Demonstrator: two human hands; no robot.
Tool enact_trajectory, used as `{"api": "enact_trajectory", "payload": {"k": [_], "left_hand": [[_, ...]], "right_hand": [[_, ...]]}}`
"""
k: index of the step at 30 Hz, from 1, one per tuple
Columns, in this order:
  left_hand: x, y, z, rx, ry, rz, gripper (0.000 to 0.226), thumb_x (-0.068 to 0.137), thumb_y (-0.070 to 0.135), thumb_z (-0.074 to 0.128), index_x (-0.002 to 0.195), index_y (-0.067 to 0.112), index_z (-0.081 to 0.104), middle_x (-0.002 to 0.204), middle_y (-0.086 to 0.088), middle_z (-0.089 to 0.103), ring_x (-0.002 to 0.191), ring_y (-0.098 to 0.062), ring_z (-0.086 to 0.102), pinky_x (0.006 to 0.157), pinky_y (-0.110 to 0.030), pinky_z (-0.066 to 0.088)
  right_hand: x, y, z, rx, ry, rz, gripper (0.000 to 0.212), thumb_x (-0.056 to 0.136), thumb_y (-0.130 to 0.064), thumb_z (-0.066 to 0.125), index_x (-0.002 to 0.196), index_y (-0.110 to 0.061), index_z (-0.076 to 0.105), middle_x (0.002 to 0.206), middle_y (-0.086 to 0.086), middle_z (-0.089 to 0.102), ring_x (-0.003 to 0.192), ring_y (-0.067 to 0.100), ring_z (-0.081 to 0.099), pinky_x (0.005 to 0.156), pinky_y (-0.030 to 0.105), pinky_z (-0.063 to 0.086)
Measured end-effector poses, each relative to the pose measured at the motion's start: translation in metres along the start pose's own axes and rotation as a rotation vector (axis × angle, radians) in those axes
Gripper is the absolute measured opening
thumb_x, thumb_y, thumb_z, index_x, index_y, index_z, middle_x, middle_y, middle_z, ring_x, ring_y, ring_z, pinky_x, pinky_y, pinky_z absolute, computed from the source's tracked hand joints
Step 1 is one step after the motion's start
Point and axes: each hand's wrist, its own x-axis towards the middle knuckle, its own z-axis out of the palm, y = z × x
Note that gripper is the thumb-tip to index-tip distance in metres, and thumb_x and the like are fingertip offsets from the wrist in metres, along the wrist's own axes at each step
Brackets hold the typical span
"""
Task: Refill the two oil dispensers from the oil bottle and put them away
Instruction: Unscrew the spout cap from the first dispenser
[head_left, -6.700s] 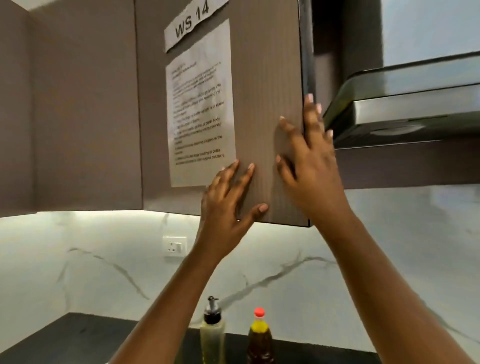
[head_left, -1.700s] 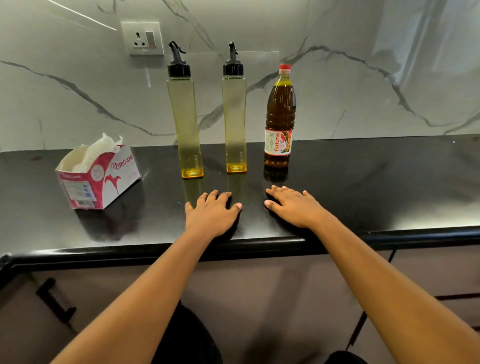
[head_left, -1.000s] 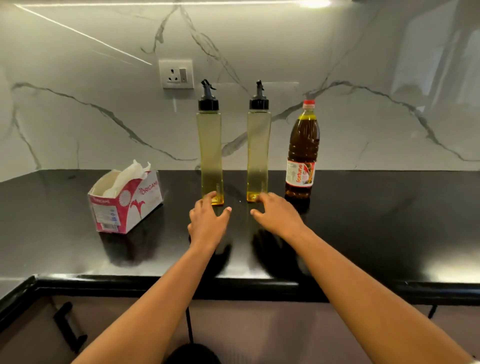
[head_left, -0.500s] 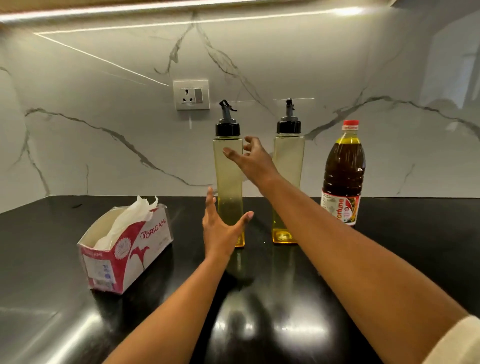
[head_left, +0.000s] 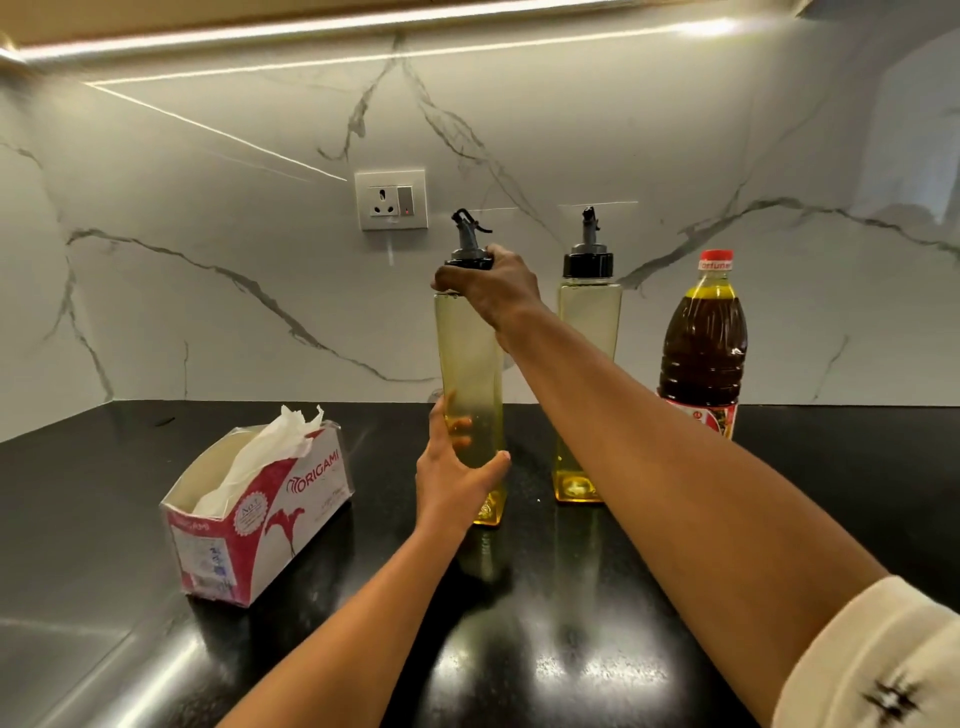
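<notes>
- left hand (head_left: 457, 478): grips the lower body of the near dispenser (head_left: 470, 364); fingers (head_left: 460, 423) curled round its far side and visible through the clear wall, thumb on the near edge.
- right hand (head_left: 498, 293): reaches across from the right and clasps the black cap (head_left: 467, 262) from above and behind; fingers (head_left: 449, 283) wrapped about the cap's rim, spout free above them.
- near dispenser: stands upright on the dark surface (head_left: 104, 519), long axis vertical, running straight from the lower fingers up to the upper ones; shows only a shallow layer of oil at the base, below the lower fingers.
- far dispenser (head_left: 589, 322): upright, just right of both sets of fingers, apart from them, untouched, cap on; likewise nearly empty.
- oil bottle (head_left: 704, 343): upright, farther right again, beyond the far dispenser, red cap on, nearly full; nearer the right hand than the left.
- Relation governing the coming move, as judged: cap directly above body on one vertical axis, so a twist about that axis by the upper fingers, against the hold of the lower fingers, seems called for to open the neck for refilling; no gap between cap and body discernible.
- tissue box (head_left: 260, 504): left of the lower fingers, well apart; wall socket (head_left: 391, 199): up and left of the upper fingers.
</notes>
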Motion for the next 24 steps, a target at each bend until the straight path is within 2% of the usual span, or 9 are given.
{"api": "enact_trajectory", "payload": {"k": [3, 7, 12, 14, 15, 16, 18, 21, 24], "left_hand": [[-0.006, 0.004, -0.001, -0.047, -0.041, 0.008, 0.091, 0.073, 0.024, 0.08, 0.139, 0.051, 0.024, 0.109, 0.016, 0.057, 0.106, -0.012, 0.058, 0.095, -0.042, 0.051], [-0.011, 0.004, -0.005, -0.132, -0.093, 0.025, 0.09, 0.073, 0.017, 0.08, 0.136, 0.054, 0.028, 0.111, 0.013, 0.058, 0.107, -0.01, 0.058, 0.093, -0.038, 0.053], [-0.013, 0.005, -0.013, -0.244, -0.171, 0.011, 0.087, 0.073, 0.007, 0.078, 0.13, 0.057, 0.036, 0.115, 0.004, 0.06, 0.108, -0.013, 0.061, 0.09, -0.04, 0.056], [-0.011, 0.006, -0.018, -0.309, -0.241, -0.006, 0.085, 0.07, 0.007, 0.079, 0.129, 0.054, 0.04, 0.117, 0.0, 0.061, 0.109, -0.018, 0.062, 0.089, -0.041, 0.056], [-0.011, 0.006, -0.021, -0.342, -0.286, -0.016, 0.084, 0.066, 0.01, 0.079, 0.129, 0.053, 0.042, 0.117, -0.002, 0.062, 0.108, -0.02, 0.063, 0.087, -0.04, 0.057], [-0.01, 0.007, -0.024, -0.375, -0.337, -0.029, 0.084, 0.062, 0.013, 0.08, 0.129, 0.05, 0.044, 0.118, -0.003, 0.063, 0.108, -0.021, 0.064, 0.085, -0.037, 0.057], [-0.008, 0.006, -0.031, -0.445, -0.462, -0.071, 0.084, 0.056, 0.017, 0.08, 0.129, 0.042, 0.046, 0.12, -0.004, 0.064, 0.109, -0.023, 0.064, 0.083, -0.034, 0.056], [-0.005, 0.001, -0.04, -0.514, -0.603, -0.125, 0.082, 0.057, 0.012, 0.08, 0.129, 0.035, 0.049, 0.126, -0.008, 0.063, 0.116, -0.027, 0.061, 0.087, -0.037, 0.054], [-0.003, -0.002, -0.044, -0.548, -0.647, -0.137, 0.084, 0.058, 0.009, 0.08, 0.132, 0.031, 0.048, 0.131, -0.012, 0.059, 0.12, -0.031, 0.058, 0.092, -0.043, 0.052]], "right_hand": [[-0.002, -0.001, -0.009, 0.073, -0.043, 0.011, 0.046, 0.073, -0.028, 0.077, 0.113, -0.016, 0.057, 0.107, 0.006, 0.062, 0.098, 0.021, 0.057, 0.07, 0.023, 0.044], [-0.004, -0.003, -0.014, 0.13, -0.132, 0.021, 0.042, 0.07, -0.024, 0.079, 0.105, -0.019, 0.057, 0.107, 0.009, 0.065, 0.103, 0.024, 0.061, 0.083, 0.028, 0.049], [-0.012, -0.011, -0.026, 0.191, -0.289, -0.012, 0.027, 0.081, -0.014, 0.071, 0.102, -0.011, 0.053, 0.083, 0.0, 0.064, 0.076, 0.007, 0.065, 0.062, 0.01, 0.045], [-0.014, -0.011, -0.031, 0.2, -0.336, -0.043, 0.022, 0.085, -0.012, 0.067, 0.102, -0.009, 0.052, 0.075, -0.004, 0.064, 0.064, -0.001, 0.065, 0.065, 0.009, 0.047], [-0.014, -0.01, -0.033, 0.204, -0.369, -0.053, 0.021, 0.086, -0.011, 0.066, 0.102, -0.009, 0.053, 0.071, -0.006, 0.066, 0.063, -0.004, 0.064, 0.073, 0.011, 0.047], [-0.014, -0.01, -0.036, 0.211, -0.415, -0.062, 0.019, 0.085, -0.011, 0.066, 0.1, -0.01, 0.054, 0.071, -0.008, 0.068, 0.066, -0.005, 0.065, 0.085, 0.018, 0.047], [-0.012, -0.009, -0.041, 0.233, -0.558, -0.068, 0.024, 0.08, -0.011, 0.069, 0.1, -0.012, 0.055, 0.086, -0.002, 0.072, 0.087, 0.004, 0.067, 0.103, 0.033, 0.041], [-0.006, -0.01, -0.046, 0.255, -0.789, -0.04, 0.045, 0.07, -0.018, 0.075, 0.109, -0.011, 0.053, 0.105, 0.004, 0.07, 0.112, 0.017, 0.06, 0.109, 0.043, 0.035], [-0.001, -0.01, -0.047, 0.304, -0.885, 0.007, 0.074, 0.053, -0.033, 0.089, 0.115, -0.014, 0.053, 0.114, 0.003, 0.067, 0.12, 0.02, 0.054, 0.106, 0.046, 0.039]]}}
